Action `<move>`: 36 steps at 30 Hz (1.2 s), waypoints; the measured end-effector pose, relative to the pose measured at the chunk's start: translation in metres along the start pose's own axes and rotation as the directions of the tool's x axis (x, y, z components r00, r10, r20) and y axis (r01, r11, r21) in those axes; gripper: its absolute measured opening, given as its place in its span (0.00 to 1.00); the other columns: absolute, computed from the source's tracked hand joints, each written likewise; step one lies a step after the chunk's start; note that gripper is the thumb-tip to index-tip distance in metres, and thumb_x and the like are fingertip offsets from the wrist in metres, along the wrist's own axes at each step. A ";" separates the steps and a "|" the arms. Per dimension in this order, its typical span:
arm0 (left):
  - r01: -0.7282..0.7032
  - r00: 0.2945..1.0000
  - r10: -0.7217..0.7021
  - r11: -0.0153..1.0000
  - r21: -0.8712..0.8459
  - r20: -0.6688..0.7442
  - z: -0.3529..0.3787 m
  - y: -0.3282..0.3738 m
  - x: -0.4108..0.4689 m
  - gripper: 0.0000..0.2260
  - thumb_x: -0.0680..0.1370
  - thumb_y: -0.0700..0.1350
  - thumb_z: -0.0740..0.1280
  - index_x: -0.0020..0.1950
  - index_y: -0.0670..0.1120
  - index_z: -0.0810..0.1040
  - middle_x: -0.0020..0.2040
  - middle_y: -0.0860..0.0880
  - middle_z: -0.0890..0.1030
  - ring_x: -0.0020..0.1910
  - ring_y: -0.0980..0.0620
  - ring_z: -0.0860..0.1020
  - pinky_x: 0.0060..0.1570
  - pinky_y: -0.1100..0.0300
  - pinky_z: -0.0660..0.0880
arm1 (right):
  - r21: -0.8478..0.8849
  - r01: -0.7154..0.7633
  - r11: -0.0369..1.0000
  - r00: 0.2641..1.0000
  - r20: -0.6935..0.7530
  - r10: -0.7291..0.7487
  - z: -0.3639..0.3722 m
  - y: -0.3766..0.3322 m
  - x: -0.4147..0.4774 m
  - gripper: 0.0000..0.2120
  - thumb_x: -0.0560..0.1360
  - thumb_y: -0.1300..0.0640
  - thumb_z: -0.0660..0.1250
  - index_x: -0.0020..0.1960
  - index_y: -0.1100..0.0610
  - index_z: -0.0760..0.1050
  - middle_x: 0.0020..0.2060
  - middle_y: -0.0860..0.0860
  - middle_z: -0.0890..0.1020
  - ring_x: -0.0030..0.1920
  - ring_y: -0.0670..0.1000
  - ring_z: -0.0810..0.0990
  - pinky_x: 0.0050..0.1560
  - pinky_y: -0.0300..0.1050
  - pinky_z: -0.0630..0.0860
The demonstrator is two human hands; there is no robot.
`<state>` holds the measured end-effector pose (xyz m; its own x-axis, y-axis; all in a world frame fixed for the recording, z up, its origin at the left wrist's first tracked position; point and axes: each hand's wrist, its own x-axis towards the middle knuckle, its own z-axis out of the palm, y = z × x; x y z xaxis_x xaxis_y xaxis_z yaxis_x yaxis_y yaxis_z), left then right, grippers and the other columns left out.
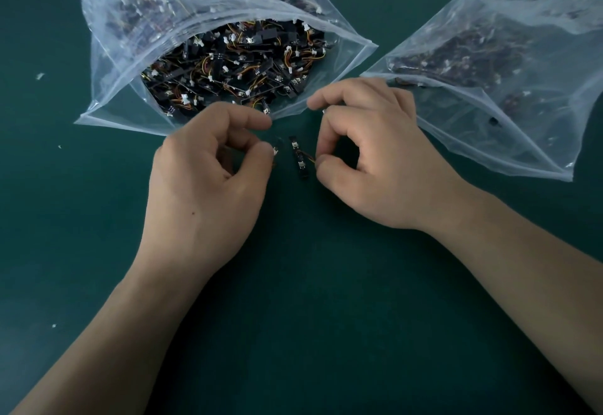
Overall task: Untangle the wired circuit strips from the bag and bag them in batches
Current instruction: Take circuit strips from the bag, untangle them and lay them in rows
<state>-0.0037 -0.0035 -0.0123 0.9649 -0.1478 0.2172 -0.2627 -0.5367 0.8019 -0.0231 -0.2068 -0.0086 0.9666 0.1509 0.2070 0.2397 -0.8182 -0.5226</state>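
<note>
Two bags (107, 88) (509, 114); left grip (208, 183) pinches one strip (277, 146), right grip (378, 166) a second strip (299, 161).

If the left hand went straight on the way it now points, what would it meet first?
Probably the near lip of the open bag, then the tangled strips inside it. The left hand aims up-frame at the mouth, though its height is unclear.

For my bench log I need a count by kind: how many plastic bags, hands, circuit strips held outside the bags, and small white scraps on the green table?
Plastic bags: 2, left bag, right bag
Hands: 2, left hand, right hand
Circuit strips pinched outside the bags: 2, left strip, right strip
White scraps: 3
Total: 9
</note>
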 end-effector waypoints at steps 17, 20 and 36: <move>0.055 0.998 -0.055 0.987 0.150 -0.005 -0.001 0.000 0.000 0.16 0.75 0.42 0.60 0.53 0.56 0.82 0.44 0.62 0.81 0.47 0.62 0.79 0.43 0.64 0.73 | -0.008 -0.013 1.000 1.000 0.014 0.013 0.001 0.000 0.000 0.04 0.73 0.52 0.69 0.41 0.48 0.76 0.61 0.42 0.77 0.68 0.44 0.69 0.70 0.41 0.53; 0.007 0.999 -0.013 0.978 0.207 0.030 -0.001 0.003 -0.001 0.18 0.71 0.40 0.59 0.52 0.55 0.83 0.45 0.60 0.80 0.44 0.58 0.77 0.43 0.58 0.75 | -0.002 -0.013 1.000 1.000 0.014 0.013 -0.001 -0.001 0.000 0.04 0.73 0.52 0.68 0.40 0.48 0.75 0.61 0.42 0.77 0.68 0.45 0.69 0.71 0.43 0.54; -0.007 0.998 -0.007 0.978 0.206 0.065 -0.003 0.004 -0.003 0.14 0.74 0.47 0.64 0.54 0.57 0.86 0.43 0.61 0.81 0.41 0.55 0.76 0.44 0.56 0.74 | -0.069 0.097 0.993 0.995 -0.024 -0.099 0.001 0.001 -0.004 0.09 0.75 0.45 0.71 0.52 0.48 0.79 0.63 0.44 0.76 0.69 0.47 0.70 0.71 0.45 0.57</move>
<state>-0.0079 -0.0033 -0.0081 0.9644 -0.1978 0.1754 -0.2641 -0.6955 0.6682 -0.0262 -0.2072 -0.0109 0.9356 0.2181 0.2775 0.3259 -0.8357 -0.4419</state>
